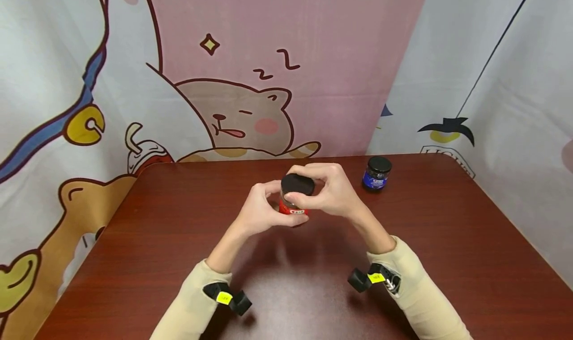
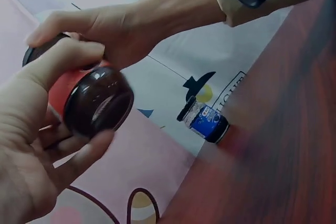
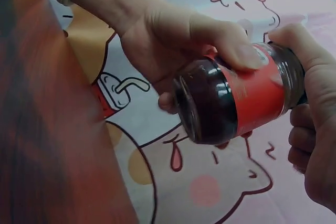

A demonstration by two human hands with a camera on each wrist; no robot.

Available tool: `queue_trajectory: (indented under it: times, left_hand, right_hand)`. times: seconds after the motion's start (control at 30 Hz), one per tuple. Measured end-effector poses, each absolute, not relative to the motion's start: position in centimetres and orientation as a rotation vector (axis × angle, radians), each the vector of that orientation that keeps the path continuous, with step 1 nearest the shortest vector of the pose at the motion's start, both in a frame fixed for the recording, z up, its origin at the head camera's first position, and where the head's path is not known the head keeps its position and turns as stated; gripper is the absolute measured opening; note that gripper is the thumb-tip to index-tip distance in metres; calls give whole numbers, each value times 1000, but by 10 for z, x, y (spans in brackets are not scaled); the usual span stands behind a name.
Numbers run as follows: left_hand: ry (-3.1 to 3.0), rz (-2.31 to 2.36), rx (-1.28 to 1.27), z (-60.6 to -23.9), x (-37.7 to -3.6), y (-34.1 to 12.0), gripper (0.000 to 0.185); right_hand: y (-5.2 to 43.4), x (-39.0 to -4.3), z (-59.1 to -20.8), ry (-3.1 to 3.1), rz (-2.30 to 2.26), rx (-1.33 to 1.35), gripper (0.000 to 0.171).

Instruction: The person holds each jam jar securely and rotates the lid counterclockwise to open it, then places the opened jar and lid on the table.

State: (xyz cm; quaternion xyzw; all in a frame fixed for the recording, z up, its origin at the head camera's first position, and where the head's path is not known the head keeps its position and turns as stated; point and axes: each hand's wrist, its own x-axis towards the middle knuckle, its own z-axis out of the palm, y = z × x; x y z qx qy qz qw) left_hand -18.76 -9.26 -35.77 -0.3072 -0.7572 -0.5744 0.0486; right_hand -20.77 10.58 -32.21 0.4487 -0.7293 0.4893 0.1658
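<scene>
I log: two Zs (image 1: 287, 61), backdrop (image 1: 349, 46); red-labelled jar (image 3: 236, 95) and blue-labelled jar (image 1: 377, 174), print illegible to me.

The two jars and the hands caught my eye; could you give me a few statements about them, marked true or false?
1. The blue-labelled jar stands upright on the table. True.
2. The red-labelled jar rests there too. False: it is held up off the table.
3. The left hand grips the red-labelled jar. True.
4. The right hand is empty. False: it grips that jar at its black lid.
</scene>
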Motion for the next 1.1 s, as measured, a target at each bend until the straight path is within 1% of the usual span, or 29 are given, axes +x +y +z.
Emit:
queue_trajectory:
  times: [0.07,0.13,0.3,0.47,0.57,0.7,0.97,1.1]
  left_hand:
    - [-2324,-1829,-993,-357,-188,-95,37]
    - [-2326,-1859,-1053,-354,-188,-97,37]
    - [-2299,-1910,-1199,-347,-187,-102,40]
    - [-2288,-2050,-1270,-346,-185,-106,39]
    - [-2291,-2079,-1265,-347,-185,-107,38]
    - [-2285,-2052,-1255,-348,-188,-108,40]
    - [-2282,-1968,-1213,-349,-191,-110,45]
    - [-2293,-1881,-1127,-349,-192,-107,43]
  right_hand:
    - [107,-206,-320,-2081,1400,1314,29]
    - [108,-204,-316,-2085,1402,1353,31]
    - [110,-201,-309,-2094,1444,1475,33]
    - [111,-201,-307,-2110,1367,1571,38]
    - [112,-201,-307,-2119,1332,1606,40]
    - [114,-201,-308,-2136,1312,1607,47]
    - [120,-207,-311,-2187,1383,1507,64]
    - [123,-210,-313,-2186,1370,1437,65]
